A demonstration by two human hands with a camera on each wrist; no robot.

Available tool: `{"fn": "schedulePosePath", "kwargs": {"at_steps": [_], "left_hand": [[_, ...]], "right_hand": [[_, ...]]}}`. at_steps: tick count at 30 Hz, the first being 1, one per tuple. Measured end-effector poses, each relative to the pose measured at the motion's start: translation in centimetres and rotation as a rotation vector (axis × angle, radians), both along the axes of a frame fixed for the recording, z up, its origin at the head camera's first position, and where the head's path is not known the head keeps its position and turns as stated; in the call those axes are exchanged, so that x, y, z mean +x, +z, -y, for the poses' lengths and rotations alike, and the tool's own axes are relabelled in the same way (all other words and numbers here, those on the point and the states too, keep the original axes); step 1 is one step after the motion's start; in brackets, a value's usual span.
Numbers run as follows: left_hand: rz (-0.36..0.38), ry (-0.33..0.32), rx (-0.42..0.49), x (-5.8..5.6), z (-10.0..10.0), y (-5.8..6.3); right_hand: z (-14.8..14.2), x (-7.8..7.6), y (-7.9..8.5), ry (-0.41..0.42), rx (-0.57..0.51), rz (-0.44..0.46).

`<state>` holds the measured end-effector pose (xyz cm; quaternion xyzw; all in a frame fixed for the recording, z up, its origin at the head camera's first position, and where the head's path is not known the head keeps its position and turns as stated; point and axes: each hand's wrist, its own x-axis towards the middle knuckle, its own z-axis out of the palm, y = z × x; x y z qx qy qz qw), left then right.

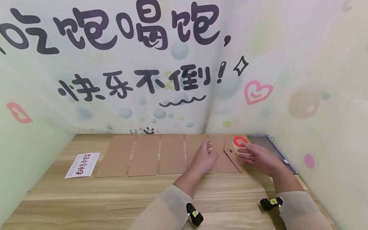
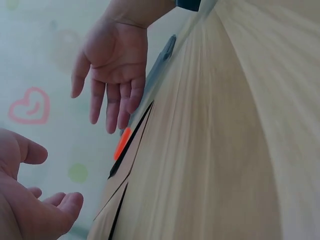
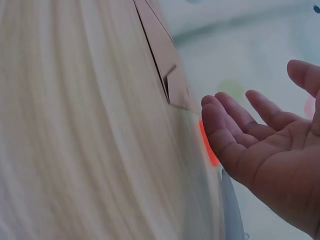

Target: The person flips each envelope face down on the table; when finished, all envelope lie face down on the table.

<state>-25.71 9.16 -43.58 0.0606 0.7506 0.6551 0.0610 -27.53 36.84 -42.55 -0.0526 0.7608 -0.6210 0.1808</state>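
Observation:
My left hand (image 1: 203, 158) hovers over the right part of a row of brown cardboard sheets (image 1: 172, 159), fingers loosely bent and holding nothing. In the left wrist view its thumb stands apart from the fingers. To the right, my right hand (image 1: 258, 157) is held with relaxed, extended fingers and an empty palm, plain in the right wrist view. Just beyond its fingertips lies an orange-red ring-shaped thing (image 1: 237, 140), partly hidden by that hand. Beside it, a brown piece with a slanted edge (image 1: 230, 150) and a small dark mark overlaps the last sheet.
A grey zip pouch (image 1: 265, 145) lies at the back right, against the wall. At the left end of the row is a white card (image 1: 82, 165) with red handwriting. A printed cloth (image 1: 120, 111) hangs behind the wooden table (image 1: 115, 198).

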Motion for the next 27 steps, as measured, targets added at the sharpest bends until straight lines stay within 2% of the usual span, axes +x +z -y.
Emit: {"fn": "schedulePosePath", "kwargs": {"at_steps": [3,6,10,13,15,21,27], "left_hand": [[0.019,-0.010,0.006,-0.1,-1.1,0.1],[0.042,-0.031,-0.030,0.1,-1.6,0.2],[0.054,-0.052,-0.114,0.5,-1.6,0.2],[0.062,-0.070,-0.146,0.7,-1.3,0.1],[0.072,-0.085,-0.139,0.7,-1.1,0.0],[0.112,-0.133,-0.025,0.7,-0.6,-0.3],[0.107,-0.148,-0.009,0.7,-0.7,-0.7]], "right_hand": [[-0.6,-0.4,-0.2,0.008,0.007,-0.005],[-0.6,-0.6,-0.5,0.004,-0.009,0.011],[-0.1,-0.4,-0.7,-0.006,-0.013,0.026],[0.1,-0.1,-0.6,-0.024,-0.006,0.033],[0.2,0.0,-0.5,-0.031,-0.004,0.038],[0.5,0.3,-0.4,-0.039,-0.007,0.033],[-0.1,0.5,-0.7,-0.076,-0.041,0.028]]}}
